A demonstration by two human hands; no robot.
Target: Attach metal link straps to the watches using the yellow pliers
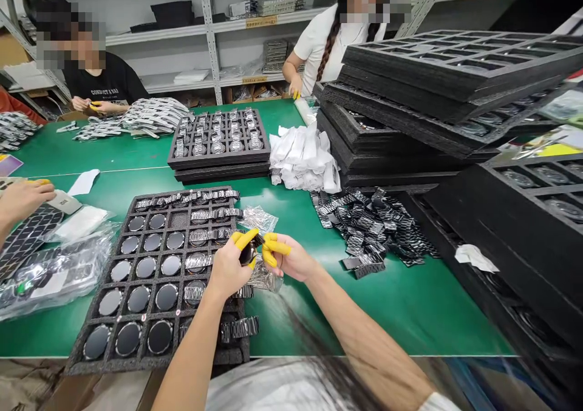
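The green table (pixel 410 302) carries a black foam tray (pixel 113 344) of round watch faces, some with metal bands laid across its cells. Right of that tray lies a heap of bagged bands (pixel 373 229); behind it, a second filled tray (pixel 218 138) and a pile of white cloths (pixel 303 156). Just past the tray's right edge, the left hand (pixel 228 268) and right hand (pixel 291 258), yellow cots on their fingertips, pinch a small dark watch (pixel 248 254) between them.

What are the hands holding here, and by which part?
Both hands, left hand and right hand, pinch a small dark watch piece by its edges with yellow-capped fingertips.
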